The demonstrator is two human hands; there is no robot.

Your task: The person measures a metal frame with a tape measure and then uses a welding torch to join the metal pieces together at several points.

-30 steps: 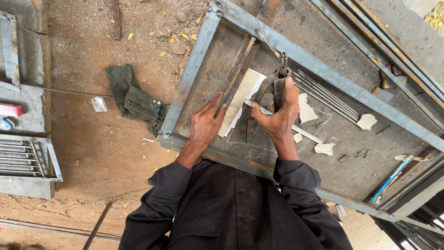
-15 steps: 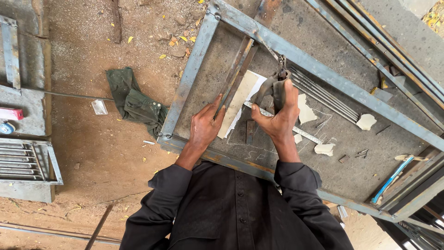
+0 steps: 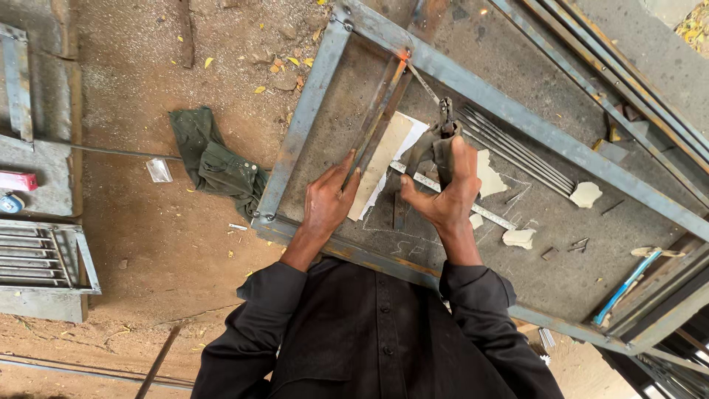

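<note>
Right hand point(image 3: 447, 196) is clamped around the electrode holder point(image 3: 442, 140), its rod tip glowing orange where the rusty bar point(image 3: 378, 122) meets the grey steel frame point(image 3: 509, 111). Left hand point(image 3: 329, 199) (fingers loosely spread, gripping nothing) presses that bar's near end, inside the frame.

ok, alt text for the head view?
Right hand holds a welding holder, its rod tip glowing at a steel frame. Left hand steadies a flat bar inside the frame. A green cloth lies nearby.
</note>
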